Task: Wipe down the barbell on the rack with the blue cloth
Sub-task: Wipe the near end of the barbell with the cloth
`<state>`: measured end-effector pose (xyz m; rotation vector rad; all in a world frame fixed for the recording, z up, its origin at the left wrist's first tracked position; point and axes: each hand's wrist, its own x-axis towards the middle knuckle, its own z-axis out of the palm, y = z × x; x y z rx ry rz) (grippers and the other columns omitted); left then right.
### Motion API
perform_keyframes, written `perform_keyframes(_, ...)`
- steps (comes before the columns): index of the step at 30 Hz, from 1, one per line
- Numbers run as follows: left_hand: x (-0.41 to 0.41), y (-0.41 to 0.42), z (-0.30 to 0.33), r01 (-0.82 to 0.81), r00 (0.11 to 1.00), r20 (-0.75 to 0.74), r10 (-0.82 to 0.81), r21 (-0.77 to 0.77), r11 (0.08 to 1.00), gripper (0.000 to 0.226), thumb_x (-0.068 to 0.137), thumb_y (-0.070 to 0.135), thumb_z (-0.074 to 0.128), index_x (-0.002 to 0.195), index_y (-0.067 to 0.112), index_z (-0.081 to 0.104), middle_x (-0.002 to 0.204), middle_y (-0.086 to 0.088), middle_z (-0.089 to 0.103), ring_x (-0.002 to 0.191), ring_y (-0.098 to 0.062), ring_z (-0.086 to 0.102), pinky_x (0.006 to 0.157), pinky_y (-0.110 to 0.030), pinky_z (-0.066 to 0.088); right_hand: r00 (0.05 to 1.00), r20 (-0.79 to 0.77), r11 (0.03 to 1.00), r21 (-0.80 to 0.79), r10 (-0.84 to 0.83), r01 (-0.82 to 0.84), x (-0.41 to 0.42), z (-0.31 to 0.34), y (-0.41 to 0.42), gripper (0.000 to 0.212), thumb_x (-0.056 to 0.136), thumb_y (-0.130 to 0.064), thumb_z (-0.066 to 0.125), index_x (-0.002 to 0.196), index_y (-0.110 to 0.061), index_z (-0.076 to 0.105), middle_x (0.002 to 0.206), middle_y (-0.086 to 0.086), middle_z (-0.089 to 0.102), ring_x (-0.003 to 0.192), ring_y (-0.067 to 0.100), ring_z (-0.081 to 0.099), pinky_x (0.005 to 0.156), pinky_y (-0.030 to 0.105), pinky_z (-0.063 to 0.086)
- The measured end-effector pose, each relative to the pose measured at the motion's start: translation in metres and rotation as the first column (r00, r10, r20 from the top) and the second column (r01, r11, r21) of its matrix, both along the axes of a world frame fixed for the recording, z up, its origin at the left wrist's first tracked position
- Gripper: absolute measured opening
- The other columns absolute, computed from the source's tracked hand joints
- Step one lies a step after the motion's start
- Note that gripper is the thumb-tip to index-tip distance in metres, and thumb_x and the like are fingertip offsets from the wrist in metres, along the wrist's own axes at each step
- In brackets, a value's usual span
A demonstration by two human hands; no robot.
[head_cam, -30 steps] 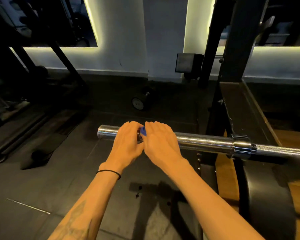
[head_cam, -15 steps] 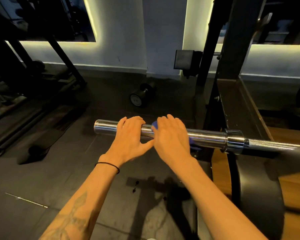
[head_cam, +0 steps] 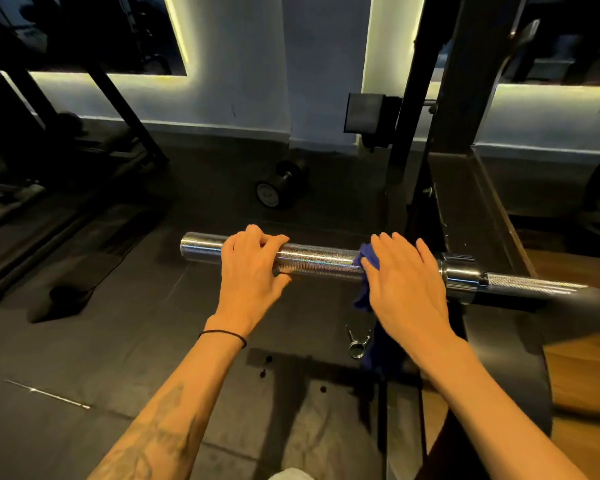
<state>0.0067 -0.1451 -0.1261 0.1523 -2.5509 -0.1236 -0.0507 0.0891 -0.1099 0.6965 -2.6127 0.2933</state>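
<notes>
R hand: right hand [head_cam: 404,285] lies over the barbell [head_cam: 321,263] sleeve w/ fingers fairly straight and spread, pressing the blue cloth [head_cam: 366,275] onto the metal. Cloth bunched under palm, shows at the thumb side, a fold hanging below the bar.
L hand: left hand [head_cam: 252,271] on the same sleeve, well apart from R, nearer the free end. Fingers curled over the top, thumb under the near side, so it grips the bar. Thin black band [head_cam: 222,336] on that wrist; tattoo on forearm.
Barbell: chrome, lying roughly level across the middle of the view, free end to the left. Collar [head_cam: 459,277] just right of R hand, then knurled shaft running off right.
Rack: black upright [head_cam: 465,98] and angled arm rise behind the collar; bar passes in front of it. Exact resting point hidden, can't tell.
Below bar: metal spring clip [head_cam: 357,341] on the dark base, beside a dangling blue strip of cloth.
Floor: dark rubber mats; a dumbbell [head_cam: 279,188] lying behind the bar, near the wall.
Bkgd: white wall w/ lit-edged mirrors; dark machine frames at left; wood flooring at right.
</notes>
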Motion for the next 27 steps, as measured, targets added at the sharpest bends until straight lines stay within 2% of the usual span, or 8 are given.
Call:
perform_keyframes(4,-0.004,-0.001,-0.004,0.056,0.997,0.045,-0.055,-0.005,0.998,0.065,0.071,0.054,0.07,0.123,0.016,0.057,0.115,-0.004,0.05,0.107,-0.021,0.047,0.106,-0.051,0.036,0.999,0.051,0.999,0.04,-0.019,0.017,-0.003,0.004,-0.034,0.024,0.099,-0.035,0.044,0.106,-0.017,0.058,0.1,0.0,0.058,0.1,0.023,0.053,0.106,0.043,0.035)
perform_keyframes(8,-0.004,-0.002,-0.001,0.142,0.984,0.094,-0.149,0.077,0.987,0.06,0.079,0.062,0.051,0.121,0.018,0.055,0.119,0.001,0.057,0.125,-0.02,0.048,0.12,-0.053,0.015,0.988,0.085,0.974,0.176,0.131,-0.145,0.003,0.011,-0.094,0.028,0.09,-0.034,0.059,0.109,-0.014,0.059,0.103,0.005,0.059,0.098,0.023,0.051,0.099,0.041,0.036)
perform_keyframes(10,-0.009,-0.005,0.007,0.157,0.979,0.122,-0.162,0.051,0.986,0.046,0.08,0.054,0.047,0.109,0.02,0.057,0.1,0.003,0.059,0.1,-0.019,0.056,0.115,-0.049,0.029,0.975,0.111,0.957,0.198,0.194,-0.213,0.005,0.013,-0.111,0.028,0.093,-0.03,0.056,0.115,-0.014,0.058,0.111,0.007,0.06,0.105,0.025,0.052,0.104,0.043,0.035)
perform_keyframes(12,-0.015,-0.007,0.015,0.171,0.978,0.131,-0.165,-0.036,0.985,0.036,0.082,0.051,0.049,0.1,0.021,0.059,0.084,0.005,0.051,0.075,-0.015,0.046,0.088,-0.041,0.045,0.966,0.111,0.951,0.181,0.234,-0.251,0.004,0.011,-0.107,0.032,0.097,-0.031,0.047,0.122,-0.013,0.057,0.116,0.007,0.06,0.109,0.026,0.053,0.106,0.043,0.035)
perform_keyframes(14,-0.017,-0.007,0.016,0.154,0.983,0.119,-0.142,-0.098,0.983,0.046,0.08,0.056,0.056,0.109,0.021,0.062,0.086,0.003,0.049,0.074,-0.014,0.04,0.071,-0.034,0.04,0.97,0.084,0.956,0.169,0.227,-0.238,0.004,0.009,-0.087,0.034,0.098,-0.034,0.042,0.122,-0.013,0.056,0.113,0.005,0.06,0.107,0.025,0.052,0.106,0.042,0.034)
perform_keyframes(17,-0.013,-0.005,0.006,0.093,0.993,0.081,-0.082,-0.137,0.986,0.064,0.07,0.064,0.071,0.113,0.018,0.062,0.095,-0.003,0.051,0.082,-0.022,0.045,0.074,-0.038,0.038,0.994,0.063,0.989,0.11,0.095,-0.101,-0.002,0.012,-0.047,0.031,0.102,-0.037,0.033,0.109,-0.019,0.058,0.099,0.0,0.061,0.097,0.023,0.055,0.106,0.043,0.034)
perform_keyframes(23,-0.01,0.008,-0.005,0.046,0.997,-0.065,-0.051,-0.072,0.996,0.054,0.062,0.031,0.083,0.104,0.011,0.057,0.097,-0.006,0.05,0.088,-0.023,0.045,0.087,-0.039,0.04,0.986,0.162,0.997,0.077,-0.025,0.012,-0.002,0.014,-0.016,0.017,0.101,-0.03,0.043,0.099,-0.021,0.058,0.093,-0.002,0.061,0.094,0.022,0.058,0.108,0.042,0.036)
perform_keyframes(27,-0.014,0.005,0.004,0.183,0.983,0.012,-0.183,-0.023,0.983,0.058,0.077,0.063,0.063,0.106,0.013,0.054,0.096,-0.001,0.054,0.083,-0.016,0.049,0.084,-0.033,0.039,0.979,0.185,0.985,0.13,0.089,-0.114,-0.003,0.013,-0.052,0.028,0.097,-0.032,0.052,0.118,-0.015,0.058,0.108,0.002,0.061,0.109,0.024,0.055,0.119,0.045,0.023)
